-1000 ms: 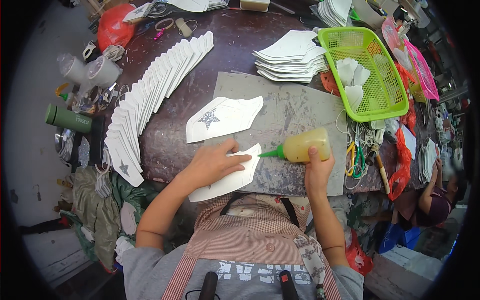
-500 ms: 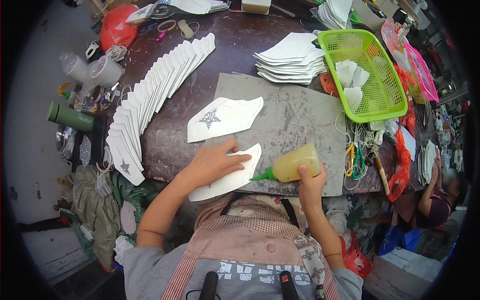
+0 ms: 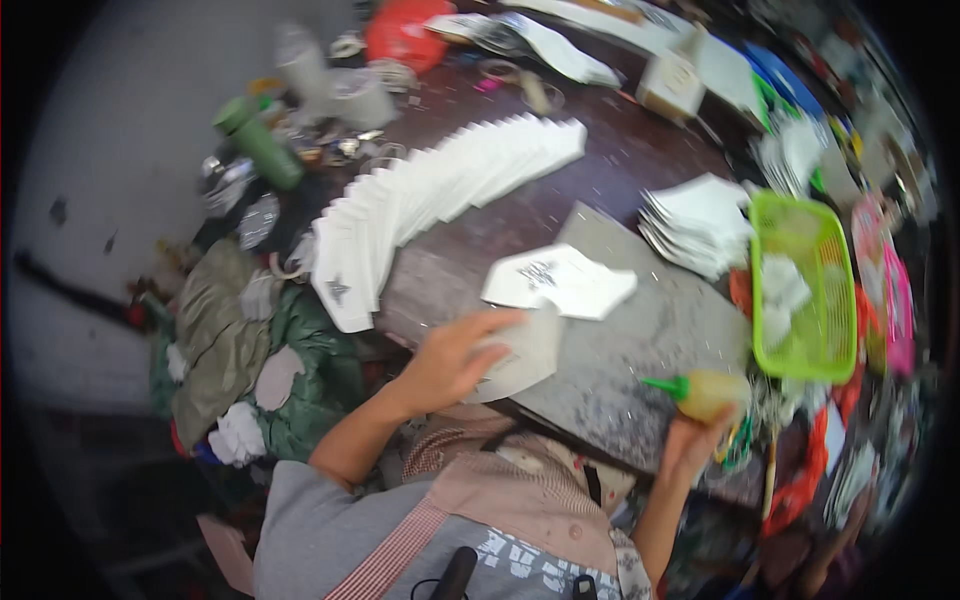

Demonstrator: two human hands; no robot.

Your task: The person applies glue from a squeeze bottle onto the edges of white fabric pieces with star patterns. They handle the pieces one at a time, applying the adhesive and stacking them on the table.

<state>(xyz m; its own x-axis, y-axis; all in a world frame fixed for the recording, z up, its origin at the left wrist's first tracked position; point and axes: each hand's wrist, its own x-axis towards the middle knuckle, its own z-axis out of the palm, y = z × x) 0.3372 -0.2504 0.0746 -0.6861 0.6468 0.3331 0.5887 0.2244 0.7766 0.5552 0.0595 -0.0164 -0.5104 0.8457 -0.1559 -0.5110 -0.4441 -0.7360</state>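
My left hand (image 3: 455, 358) grips a plain-faced white cut piece (image 3: 528, 355) by its left side at the near edge of the table; motion blurs it, and some fingers are hidden. Just beyond lies another white piece (image 3: 590, 288) with a dark glittery star, its near edge partly overlapped by the held one. In my right hand (image 3: 697, 440) is a squeeze bottle (image 3: 714, 393) of yellowish liquid, its green nozzle pointing left, away from the pieces. Beneath these is a grey work board (image 3: 655, 340), stained with dark marks.
A fanned row of white pieces (image 3: 440, 185) curves along the table's left side. Another stack (image 3: 698, 225) stands beside a green plastic basket (image 3: 850, 300) at right. A green bottle (image 3: 262, 145) and cups (image 3: 360, 97) crowd the far left. Fabric bundles (image 3: 220, 320) lie below them.
The view has swung, shifting the table rightward. My left hand has raised the near piece, its star no longer showing. My right hand has drawn the bottle away from it, toward the right.
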